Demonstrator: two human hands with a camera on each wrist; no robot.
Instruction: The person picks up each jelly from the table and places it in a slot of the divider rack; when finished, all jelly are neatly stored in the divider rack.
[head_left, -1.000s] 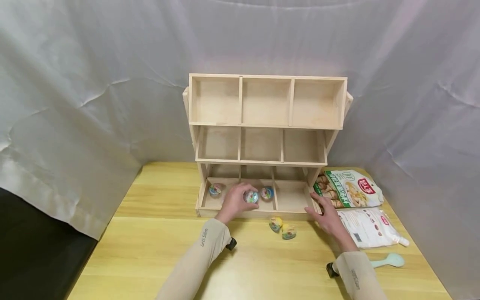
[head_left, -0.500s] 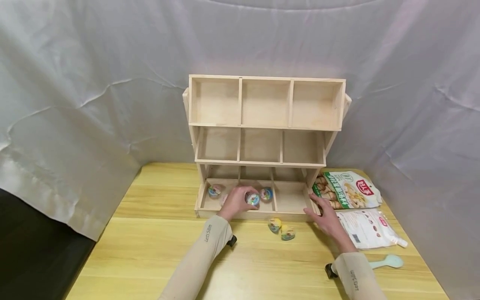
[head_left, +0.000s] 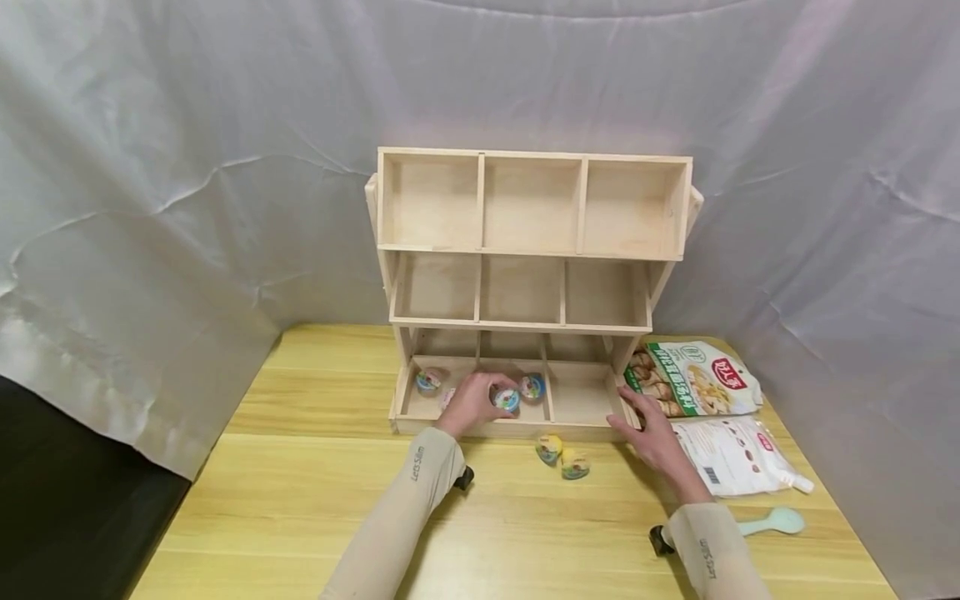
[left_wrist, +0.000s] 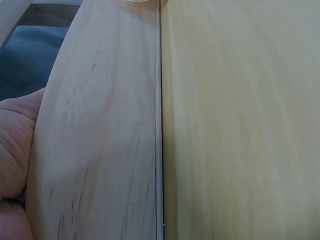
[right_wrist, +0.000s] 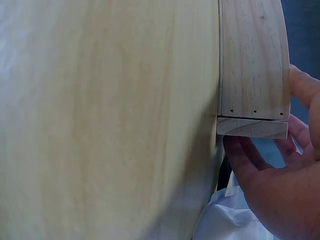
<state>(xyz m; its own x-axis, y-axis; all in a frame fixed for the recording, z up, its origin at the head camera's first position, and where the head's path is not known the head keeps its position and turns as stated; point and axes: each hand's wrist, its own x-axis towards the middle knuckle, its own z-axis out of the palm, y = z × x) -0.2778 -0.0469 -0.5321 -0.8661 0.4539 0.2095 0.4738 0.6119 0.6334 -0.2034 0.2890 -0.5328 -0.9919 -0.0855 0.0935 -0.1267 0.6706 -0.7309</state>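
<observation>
My left hand (head_left: 471,403) reaches into the bottom middle compartment of a wooden rack (head_left: 534,252) and pinches a small jelly cup (head_left: 506,400) with a blue rim. Beside that cup sits another jelly cup (head_left: 532,387). Two more lie in the bottom left compartment, one partly behind the left hand. In the left wrist view, the rack's front board (left_wrist: 100,120) hides most of the hand. My right hand (head_left: 651,429) grips the rack's bottom right front corner, thumb at the front board's top and fingers around the side panel (right_wrist: 252,128).
Two yellow-topped jelly cups (head_left: 562,457) lie on the table in front of the rack. To the right are a green-and-white food packet (head_left: 697,377), a white spouted pouch (head_left: 738,457) and a pale green spoon (head_left: 780,521). Grey curtains surround the table.
My left hand has shifted the pinched jelly cup very slightly right within the middle compartment. The right hand keeps its hold on the rack's corner.
</observation>
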